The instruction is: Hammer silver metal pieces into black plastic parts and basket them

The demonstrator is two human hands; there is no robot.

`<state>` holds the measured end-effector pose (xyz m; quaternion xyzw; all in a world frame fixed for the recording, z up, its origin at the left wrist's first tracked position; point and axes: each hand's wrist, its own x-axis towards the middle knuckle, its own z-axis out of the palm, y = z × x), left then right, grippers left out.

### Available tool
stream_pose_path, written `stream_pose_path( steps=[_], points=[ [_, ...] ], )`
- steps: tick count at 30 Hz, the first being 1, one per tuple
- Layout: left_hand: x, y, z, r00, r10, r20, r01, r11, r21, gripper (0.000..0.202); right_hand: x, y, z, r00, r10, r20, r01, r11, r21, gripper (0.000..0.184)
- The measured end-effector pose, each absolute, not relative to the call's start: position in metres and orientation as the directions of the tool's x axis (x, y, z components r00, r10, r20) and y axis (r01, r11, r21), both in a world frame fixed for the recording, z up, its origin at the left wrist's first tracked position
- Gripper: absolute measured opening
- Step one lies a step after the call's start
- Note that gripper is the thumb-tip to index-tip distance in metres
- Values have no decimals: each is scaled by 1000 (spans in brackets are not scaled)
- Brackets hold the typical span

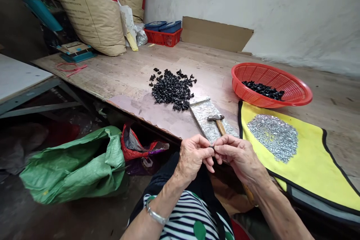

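Just in front of my body, my left hand [193, 156] and my right hand [239, 157] meet fingertip to fingertip. Both are closed in a pinch on one small black part [213, 147], mostly hidden by the fingers. Beyond them a small hammer [218, 118] with a wooden handle lies on a worn metal plate [201, 114] at the table edge. A loose pile of small black parts [172, 90] is behind the plate. To the right, a yellow cloth [312, 161] with dark edging carries a heap of tiny silvery metal pieces [274, 137].
A red plastic basket [298, 88] with more black parts stands at the right. Large paper sacks [87, 11] and a red crate [165, 38] with blue boxes are at the back. An open green sack [75, 165] sits on the floor left, below the table [126, 63].
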<state>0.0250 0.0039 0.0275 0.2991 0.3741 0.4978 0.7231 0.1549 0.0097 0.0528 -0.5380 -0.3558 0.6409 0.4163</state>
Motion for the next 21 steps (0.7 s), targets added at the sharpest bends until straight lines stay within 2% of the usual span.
stream_pose_path(
  steps=[4,10,16,18,19,21],
  points=[
    [27,3,26,210,944,-255,-519,328,789,13,151,6,48,27,935,-353,-190,-342,-920,12],
    [28,5,28,224,945,-240,-522,324,789,13,151,6,45,48,936,-348,-193,-333,-923,11],
    [26,9,28,218,949,-230,-517,312,797,14,164,5,53,44,932,-361,-141,-352,-925,24],
    [26,10,27,210,951,-225,-522,304,797,15,174,2,54,96,933,-346,-54,-343,-938,29],
    [25,11,27,205,953,-225,-525,301,796,15,180,-1,53,138,937,-322,46,-331,-943,29],
    [24,13,26,195,954,-228,-529,298,795,17,192,-6,51,246,948,-204,343,-281,-896,27]
  ],
)
